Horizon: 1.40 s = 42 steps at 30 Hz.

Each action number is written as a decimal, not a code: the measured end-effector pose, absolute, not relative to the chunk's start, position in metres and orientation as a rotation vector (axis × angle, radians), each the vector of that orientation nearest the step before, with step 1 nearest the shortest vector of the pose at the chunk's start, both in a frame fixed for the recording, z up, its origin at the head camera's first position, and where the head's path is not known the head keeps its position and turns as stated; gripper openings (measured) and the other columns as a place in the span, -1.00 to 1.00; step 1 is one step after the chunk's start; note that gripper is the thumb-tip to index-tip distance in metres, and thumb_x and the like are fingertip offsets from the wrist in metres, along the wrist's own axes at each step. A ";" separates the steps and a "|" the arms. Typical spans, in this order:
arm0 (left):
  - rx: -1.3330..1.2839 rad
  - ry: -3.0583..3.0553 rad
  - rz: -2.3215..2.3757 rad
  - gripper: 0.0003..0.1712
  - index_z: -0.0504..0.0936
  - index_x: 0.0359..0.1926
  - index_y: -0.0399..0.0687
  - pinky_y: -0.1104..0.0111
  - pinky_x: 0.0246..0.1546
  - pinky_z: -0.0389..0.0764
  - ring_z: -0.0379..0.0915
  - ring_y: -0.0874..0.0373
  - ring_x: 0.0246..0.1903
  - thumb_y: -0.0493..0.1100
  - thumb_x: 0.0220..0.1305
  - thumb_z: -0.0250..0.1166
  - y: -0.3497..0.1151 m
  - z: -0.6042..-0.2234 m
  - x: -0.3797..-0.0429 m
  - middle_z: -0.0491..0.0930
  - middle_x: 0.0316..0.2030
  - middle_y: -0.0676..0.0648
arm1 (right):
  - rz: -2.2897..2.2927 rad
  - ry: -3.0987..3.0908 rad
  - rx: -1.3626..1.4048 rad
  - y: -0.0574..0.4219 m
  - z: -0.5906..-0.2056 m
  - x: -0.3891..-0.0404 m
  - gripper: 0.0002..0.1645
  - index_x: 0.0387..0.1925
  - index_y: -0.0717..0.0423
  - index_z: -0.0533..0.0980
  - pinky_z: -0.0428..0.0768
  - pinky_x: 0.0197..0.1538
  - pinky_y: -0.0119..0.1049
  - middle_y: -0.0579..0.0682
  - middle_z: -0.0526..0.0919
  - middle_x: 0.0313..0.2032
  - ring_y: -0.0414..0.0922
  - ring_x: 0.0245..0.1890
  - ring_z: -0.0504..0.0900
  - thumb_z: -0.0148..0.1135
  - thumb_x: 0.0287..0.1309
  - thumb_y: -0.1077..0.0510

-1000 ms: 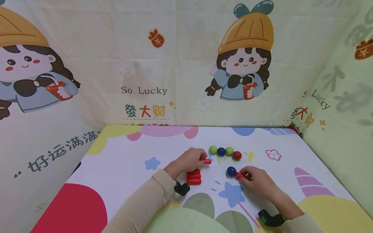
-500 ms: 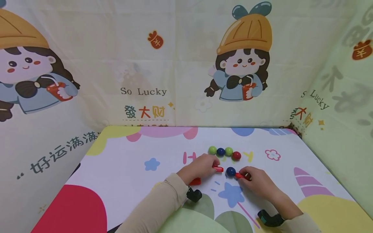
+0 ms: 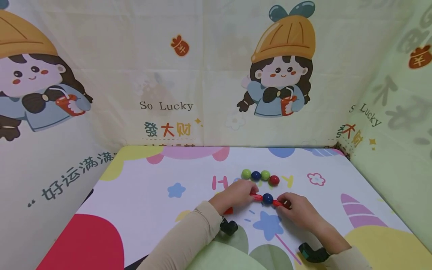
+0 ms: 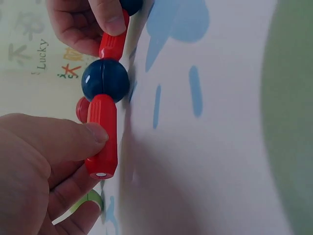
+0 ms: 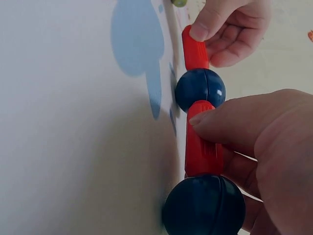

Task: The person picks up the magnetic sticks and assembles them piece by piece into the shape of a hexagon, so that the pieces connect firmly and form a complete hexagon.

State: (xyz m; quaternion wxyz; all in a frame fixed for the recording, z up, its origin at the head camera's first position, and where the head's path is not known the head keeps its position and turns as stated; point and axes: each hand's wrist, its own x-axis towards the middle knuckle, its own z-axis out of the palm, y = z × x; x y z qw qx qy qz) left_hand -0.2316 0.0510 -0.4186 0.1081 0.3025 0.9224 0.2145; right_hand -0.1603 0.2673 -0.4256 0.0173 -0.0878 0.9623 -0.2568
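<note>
My left hand (image 3: pixel 236 194) pinches a red rod (image 4: pixel 110 115) between thumb and fingers. The rod's far end meets a dark blue ball (image 3: pixel 267 198), and its near end shows a pale round tip. From the other side my right hand (image 3: pixel 300 210) pinches a second red rod (image 5: pixel 201 154), whose end also meets that ball. In the right wrist view another dark blue ball (image 5: pixel 203 208) sits at the near end of this rod, so rods and balls form one line close over the table. The head view hides that second ball behind the right hand.
Behind the hands lies a row of balls: a green ball (image 3: pixel 246 174), a blue ball (image 3: pixel 256 176), another green ball (image 3: pixel 265 175) and a red ball (image 3: pixel 274 180). More red rods (image 3: pixel 229 211) lie partly hidden under the left wrist. A printed cloth wall stands behind the table.
My left hand has carried its red rod rightward and nearer, away from the rod pile, until its end meets the blue ball. The right hand has stayed in place with its rod.
</note>
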 end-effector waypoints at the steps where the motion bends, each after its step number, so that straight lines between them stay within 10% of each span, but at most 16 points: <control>1: 0.892 2.716 0.627 -0.72 0.70 0.02 -0.04 0.54 -0.16 0.51 0.46 0.26 -0.26 -0.21 0.29 0.38 0.052 -0.419 -0.231 0.61 -0.26 0.11 | -0.802 2.990 -0.273 0.268 -0.426 -0.160 -0.70 -0.10 0.16 0.63 0.62 -0.18 -0.19 -0.11 0.60 -0.32 -0.15 -0.33 0.51 0.46 0.11 0.22; 42: 0.791 2.731 0.671 -0.63 0.62 0.13 -0.01 0.43 -0.06 0.57 0.48 0.23 -0.14 -0.17 0.31 0.38 0.004 -0.412 -0.239 0.62 -0.07 0.06 | -0.700 3.022 -0.343 0.265 -0.425 -0.168 -0.51 0.08 0.21 0.60 0.58 -0.21 -0.18 0.02 0.62 -0.13 -0.12 -0.33 0.49 0.46 0.13 0.11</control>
